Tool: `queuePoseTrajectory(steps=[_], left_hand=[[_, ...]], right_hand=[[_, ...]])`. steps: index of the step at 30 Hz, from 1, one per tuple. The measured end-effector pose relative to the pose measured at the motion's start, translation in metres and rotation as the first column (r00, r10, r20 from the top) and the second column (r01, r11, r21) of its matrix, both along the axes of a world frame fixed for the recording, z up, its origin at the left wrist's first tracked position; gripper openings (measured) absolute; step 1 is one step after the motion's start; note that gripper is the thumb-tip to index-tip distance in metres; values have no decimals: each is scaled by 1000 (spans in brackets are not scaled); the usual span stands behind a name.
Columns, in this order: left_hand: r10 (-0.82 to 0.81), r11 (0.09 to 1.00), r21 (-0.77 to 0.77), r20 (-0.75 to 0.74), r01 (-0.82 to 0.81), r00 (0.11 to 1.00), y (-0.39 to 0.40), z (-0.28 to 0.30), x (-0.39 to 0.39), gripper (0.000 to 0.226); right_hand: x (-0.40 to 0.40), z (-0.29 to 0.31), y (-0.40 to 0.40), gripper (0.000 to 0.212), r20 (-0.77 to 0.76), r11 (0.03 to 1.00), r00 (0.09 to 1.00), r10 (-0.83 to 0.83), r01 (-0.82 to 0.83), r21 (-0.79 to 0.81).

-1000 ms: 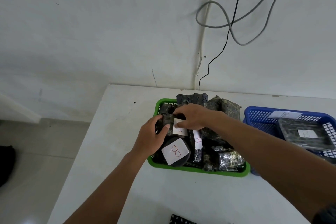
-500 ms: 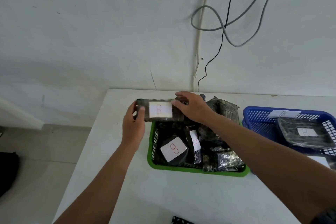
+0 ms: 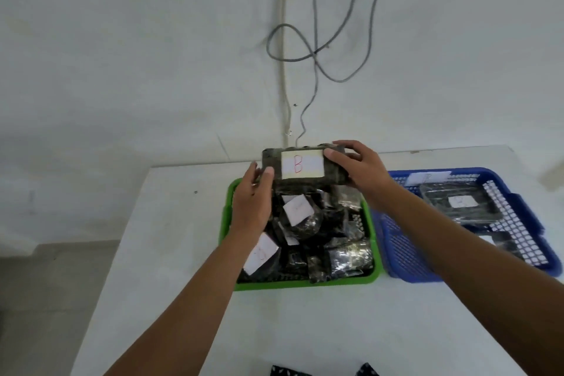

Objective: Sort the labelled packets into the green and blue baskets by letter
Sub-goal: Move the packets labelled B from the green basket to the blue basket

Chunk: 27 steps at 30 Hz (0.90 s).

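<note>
I hold a dark packet (image 3: 305,183) with a white label marked with a red B above the far end of the green basket (image 3: 225,223). My left hand (image 3: 253,207) grips its left end, thumb on the front. My right hand (image 3: 357,168) grips its right end, fingers curled over the top. The green basket is heaped with several dark packets, some with white B labels (image 3: 262,253). To its right stands the blue basket (image 3: 396,256), which holds a dark flat packet (image 3: 457,203) with a white label.
Both baskets sit on a white table (image 3: 152,253) against a white wall. Grey and black cables (image 3: 314,52) hang down the wall behind the baskets. Dark patterned objects (image 3: 287,371) peek in at the table's near edge. The floor lies beyond the left table edge.
Both hands lifted the B packet out of the green basket and now hold it higher, label facing me, shifted right from the basket's left corner toward its middle.
</note>
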<state>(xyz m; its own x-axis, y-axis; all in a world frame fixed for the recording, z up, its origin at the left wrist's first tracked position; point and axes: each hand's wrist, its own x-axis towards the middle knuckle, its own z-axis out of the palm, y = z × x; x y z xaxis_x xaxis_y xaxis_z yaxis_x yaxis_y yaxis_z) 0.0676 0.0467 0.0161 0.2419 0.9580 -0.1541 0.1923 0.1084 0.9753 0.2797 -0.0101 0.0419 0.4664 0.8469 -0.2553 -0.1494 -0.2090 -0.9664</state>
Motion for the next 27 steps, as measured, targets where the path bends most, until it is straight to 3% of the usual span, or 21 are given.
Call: queuePoseTrajectory(steps=[2,6,12,15,19,24,27], left_hand=[[-87,991,96,-119,99,989,-21,7,36,38],[-265,931,174,-275,319,924,-56,6,111,60],[-332,846,170,-575,506,748,-104,-21,190,56],[-305,871,88,-672,483,675,-112,-45,203,44],[-232,927,75,-654,367,720,-127,-70,216,19],[-138,975,52,-621,217,772,-131,-91,229,45],[-99,982,77,-573,175,813,-132,-94,225,51]], right_hand=[[33,0,-32,38,-21,990,990,-139,139,16],[95,-9,-98,42,29,936,936,-350,351,-20],[161,-42,-163,51,96,844,852,-515,524,-116],[171,-65,-170,65,109,845,868,-485,497,-196],[168,-85,-167,66,122,859,896,-427,444,-256],[151,-102,-145,62,173,862,906,-387,422,-281],[148,-110,-139,59,283,870,918,-277,365,-333]])
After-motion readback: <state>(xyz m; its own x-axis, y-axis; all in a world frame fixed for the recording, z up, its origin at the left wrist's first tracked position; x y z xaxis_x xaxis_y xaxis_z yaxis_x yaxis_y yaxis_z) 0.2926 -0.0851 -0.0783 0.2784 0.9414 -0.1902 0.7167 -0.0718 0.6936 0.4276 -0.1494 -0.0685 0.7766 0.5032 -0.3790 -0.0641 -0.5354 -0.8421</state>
